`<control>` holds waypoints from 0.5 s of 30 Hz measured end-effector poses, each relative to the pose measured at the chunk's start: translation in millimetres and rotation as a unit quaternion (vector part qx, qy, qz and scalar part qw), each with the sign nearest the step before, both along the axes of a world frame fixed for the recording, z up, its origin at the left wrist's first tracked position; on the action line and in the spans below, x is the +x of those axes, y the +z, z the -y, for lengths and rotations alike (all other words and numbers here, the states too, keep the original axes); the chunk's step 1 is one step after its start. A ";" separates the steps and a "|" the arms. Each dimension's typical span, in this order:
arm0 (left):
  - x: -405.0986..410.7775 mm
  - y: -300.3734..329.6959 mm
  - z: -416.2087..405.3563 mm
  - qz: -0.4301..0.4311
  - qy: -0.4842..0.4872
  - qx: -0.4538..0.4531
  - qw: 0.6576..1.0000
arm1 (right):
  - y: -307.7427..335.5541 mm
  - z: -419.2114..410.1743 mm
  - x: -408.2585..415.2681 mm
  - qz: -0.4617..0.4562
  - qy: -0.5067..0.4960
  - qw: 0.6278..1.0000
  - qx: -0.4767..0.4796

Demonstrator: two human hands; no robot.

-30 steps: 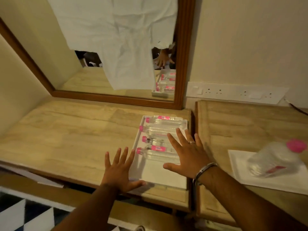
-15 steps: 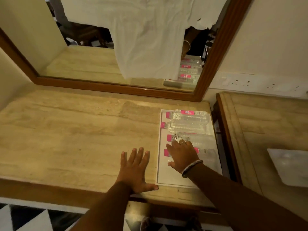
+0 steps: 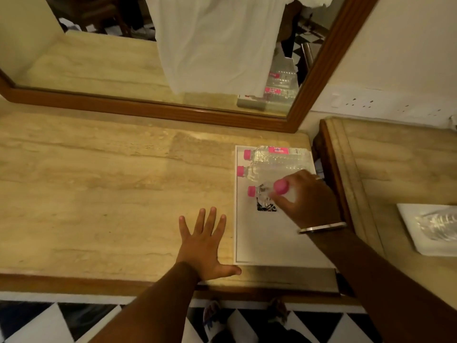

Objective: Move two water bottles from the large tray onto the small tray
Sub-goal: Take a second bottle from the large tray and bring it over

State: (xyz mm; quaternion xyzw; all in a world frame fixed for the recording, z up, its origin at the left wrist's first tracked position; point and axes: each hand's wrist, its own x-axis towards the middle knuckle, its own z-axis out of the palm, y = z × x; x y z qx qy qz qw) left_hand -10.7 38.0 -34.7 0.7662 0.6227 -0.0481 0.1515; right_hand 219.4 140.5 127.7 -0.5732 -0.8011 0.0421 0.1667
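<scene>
The large white tray [image 3: 267, 241] lies on the right part of the marble counter. Three clear water bottles with pink caps lie across its far end, among them the rear bottle [image 3: 277, 152] and a nearer bottle [image 3: 254, 191]. My right hand [image 3: 309, 196] is closed around another water bottle [image 3: 281, 187], lifted a little above the tray with its pink cap pointing left. My left hand [image 3: 205, 243] rests flat and spread on the counter beside the tray's left edge. The small white tray [image 3: 415, 231] sits on the side table at right, with one clear bottle [image 3: 437, 225] lying on it.
A wood-framed mirror [image 3: 153, 107] with a white cloth hung over it stands along the back of the counter. A gap and a raised wooden edge [image 3: 331, 174] separate the counter from the side table. A socket strip [image 3: 385, 105] runs along the wall.
My right hand closed on the nearest bottle in the large tray and lifted it. My view swung left and down. The left hand stayed flat on the counter.
</scene>
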 end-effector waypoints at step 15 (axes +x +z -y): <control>2.3 1.3 -0.5 -0.010 -0.005 -0.004 1.000 | 31.9 33.3 65.3 0.001 -0.049 0.998 -0.048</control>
